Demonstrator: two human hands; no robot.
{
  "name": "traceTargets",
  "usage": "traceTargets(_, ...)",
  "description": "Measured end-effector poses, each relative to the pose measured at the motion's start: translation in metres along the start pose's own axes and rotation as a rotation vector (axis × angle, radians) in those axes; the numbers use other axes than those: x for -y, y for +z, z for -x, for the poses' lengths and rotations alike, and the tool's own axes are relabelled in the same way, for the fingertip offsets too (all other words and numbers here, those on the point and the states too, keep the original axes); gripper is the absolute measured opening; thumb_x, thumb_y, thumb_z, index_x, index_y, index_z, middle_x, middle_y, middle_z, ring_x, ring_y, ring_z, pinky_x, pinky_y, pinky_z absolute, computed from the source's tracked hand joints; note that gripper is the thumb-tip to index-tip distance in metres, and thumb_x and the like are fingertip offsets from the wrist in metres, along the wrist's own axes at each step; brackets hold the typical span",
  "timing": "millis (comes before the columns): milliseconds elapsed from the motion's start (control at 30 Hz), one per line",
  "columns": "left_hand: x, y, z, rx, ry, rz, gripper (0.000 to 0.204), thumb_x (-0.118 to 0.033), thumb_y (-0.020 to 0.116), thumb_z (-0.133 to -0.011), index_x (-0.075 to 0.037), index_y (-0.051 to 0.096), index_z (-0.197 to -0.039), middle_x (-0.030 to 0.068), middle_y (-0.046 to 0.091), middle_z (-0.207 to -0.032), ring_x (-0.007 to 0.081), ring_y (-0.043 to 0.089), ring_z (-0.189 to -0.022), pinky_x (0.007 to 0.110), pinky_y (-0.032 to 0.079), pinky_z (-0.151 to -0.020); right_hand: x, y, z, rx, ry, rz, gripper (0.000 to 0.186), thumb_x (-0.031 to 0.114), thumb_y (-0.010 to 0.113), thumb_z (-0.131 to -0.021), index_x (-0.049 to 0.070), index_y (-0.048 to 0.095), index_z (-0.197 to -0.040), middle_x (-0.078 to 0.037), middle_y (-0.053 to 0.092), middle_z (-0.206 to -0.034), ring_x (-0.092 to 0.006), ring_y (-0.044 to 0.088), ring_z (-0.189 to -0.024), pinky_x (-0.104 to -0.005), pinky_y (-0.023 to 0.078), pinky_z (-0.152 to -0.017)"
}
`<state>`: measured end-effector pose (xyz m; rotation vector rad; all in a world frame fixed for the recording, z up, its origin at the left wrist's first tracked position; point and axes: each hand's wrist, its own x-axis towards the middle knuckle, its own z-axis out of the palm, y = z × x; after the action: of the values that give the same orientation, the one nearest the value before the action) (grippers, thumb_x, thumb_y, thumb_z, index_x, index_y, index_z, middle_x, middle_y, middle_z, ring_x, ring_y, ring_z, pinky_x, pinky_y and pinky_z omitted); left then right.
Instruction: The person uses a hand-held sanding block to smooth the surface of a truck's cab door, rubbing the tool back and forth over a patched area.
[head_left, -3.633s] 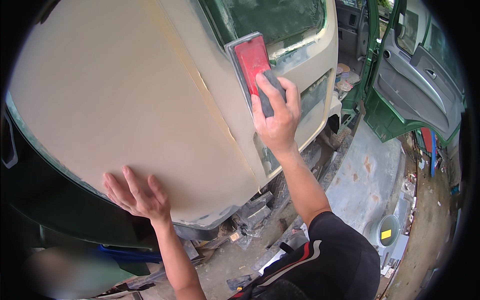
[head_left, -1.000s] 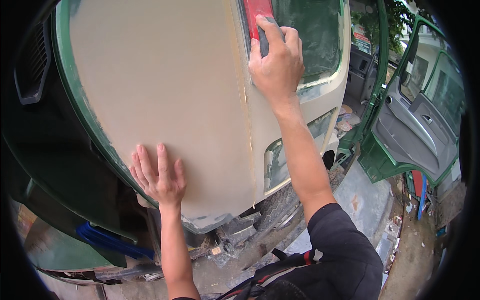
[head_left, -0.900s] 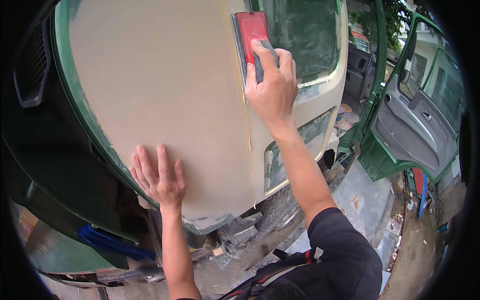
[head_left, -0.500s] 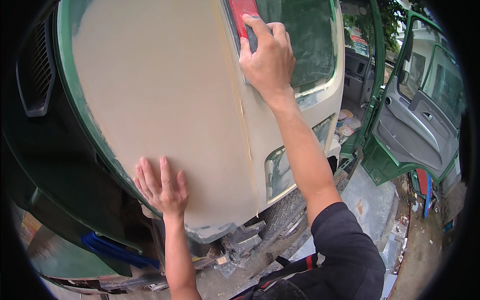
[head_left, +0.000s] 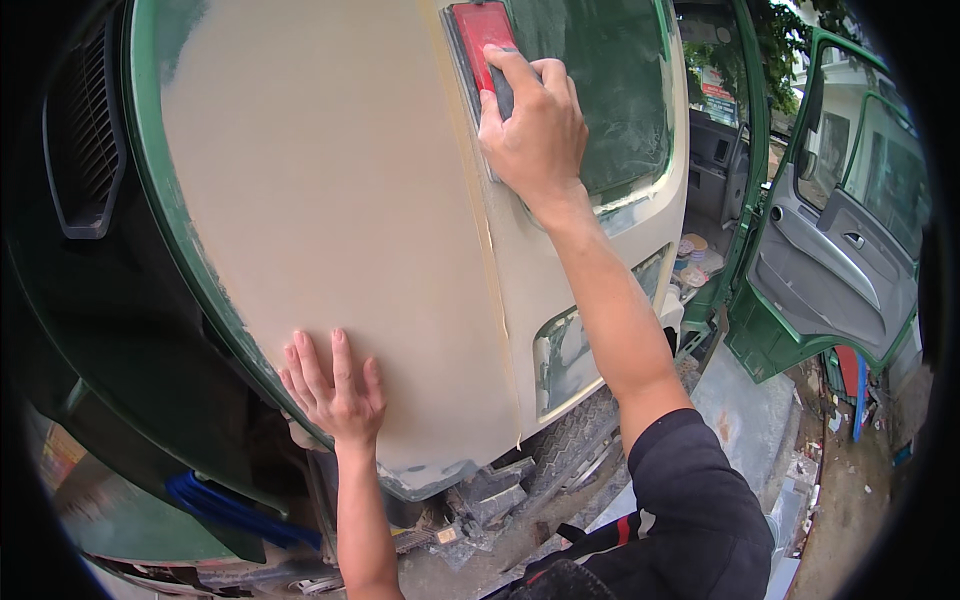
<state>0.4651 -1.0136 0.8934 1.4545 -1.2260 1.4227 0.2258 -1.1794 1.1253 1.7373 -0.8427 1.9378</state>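
Observation:
My right hand (head_left: 540, 130) is wrapped round a red and dark grey sanding block (head_left: 482, 38), pressed along the raised strip beside the vehicle's window recess. A big beige, filler-coated cab panel (head_left: 330, 210) fills the middle, with green paint showing round its edges. Flat on the lower left of that panel lies my left hand (head_left: 335, 392), its fingers spread and holding nothing. Between the panel and the window side runs a yellowish seam (head_left: 487, 240). The block's underside is hidden against the surface.
At the right a green cab door (head_left: 830, 230) hangs open. Beneath the cab are a tyre (head_left: 570, 440) and dusty metal parts. A black grille vent (head_left: 85, 130) is at far left, a blue tube-like piece (head_left: 235, 510) below it. Debris litters the ground at right.
My right hand and the block sit slightly lower in the picture, and more of the block's red top shows. My left hand stays flat on the panel; the whole view has shifted a little.

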Motion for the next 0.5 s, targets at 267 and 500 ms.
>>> traceTargets(267, 0.002, -0.002, -0.001, -0.012, 0.007, -0.002, 0.049, -0.042, 0.06, -0.104, -0.017, 0.064, -0.145, 0.0191, 0.047, -0.161, 0.0376, 0.041, -0.152, 0.051, 0.027, -0.127, 0.008, 0.001, -0.018, 0.009, 0.008, 0.003, 0.044, 0.015, 0.075, -0.088, 0.018, 0.069, -0.131, -0.016, 0.061, -0.114, -0.0379, 0.063, -0.108, -0.0508, 0.059, -0.083)
traceTargets(500, -0.002, 0.002, -0.003, -0.03, 0.014, 0.017, 0.049, -0.04, 0.061, -0.103, -0.016, 0.064, -0.146, 0.019, 0.046, -0.161, 0.0381, 0.041, -0.152, 0.051, 0.028, -0.126, 0.008, 0.002, -0.031, 0.009, -0.008, 0.018, 0.042, 0.017, 0.073, -0.089, 0.016, 0.069, -0.132, -0.02, 0.062, -0.117, -0.0396, 0.064, -0.113, -0.0531, 0.058, -0.084)
